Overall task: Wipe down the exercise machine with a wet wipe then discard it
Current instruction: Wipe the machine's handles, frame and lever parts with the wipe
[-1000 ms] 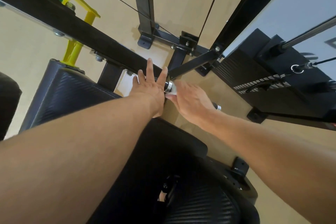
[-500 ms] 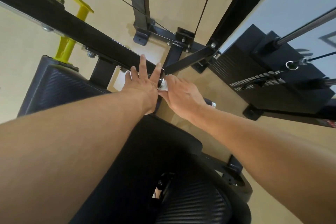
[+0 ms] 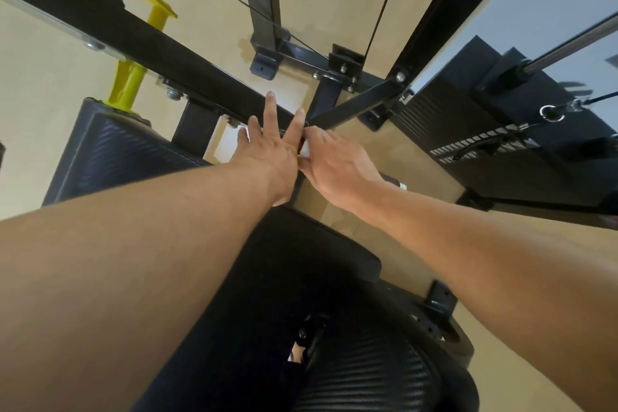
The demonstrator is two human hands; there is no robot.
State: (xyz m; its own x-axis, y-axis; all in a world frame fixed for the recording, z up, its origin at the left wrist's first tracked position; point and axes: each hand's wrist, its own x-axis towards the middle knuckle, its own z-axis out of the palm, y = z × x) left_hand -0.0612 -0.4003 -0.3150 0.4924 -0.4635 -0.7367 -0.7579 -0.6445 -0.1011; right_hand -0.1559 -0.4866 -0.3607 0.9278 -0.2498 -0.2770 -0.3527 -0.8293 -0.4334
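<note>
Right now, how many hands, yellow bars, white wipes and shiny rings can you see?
Hands: 2, the left hand and the right hand
Yellow bars: 1, the yellow bar
White wipes: 1, the wipe under the right hand
Shiny rings: 1, the ring
Total: 5

No legible text, labels or brand marks anywhere. Weight stack (image 3: 485,140) at right has pale marks along the plates, too small and blurred to read.
</note>
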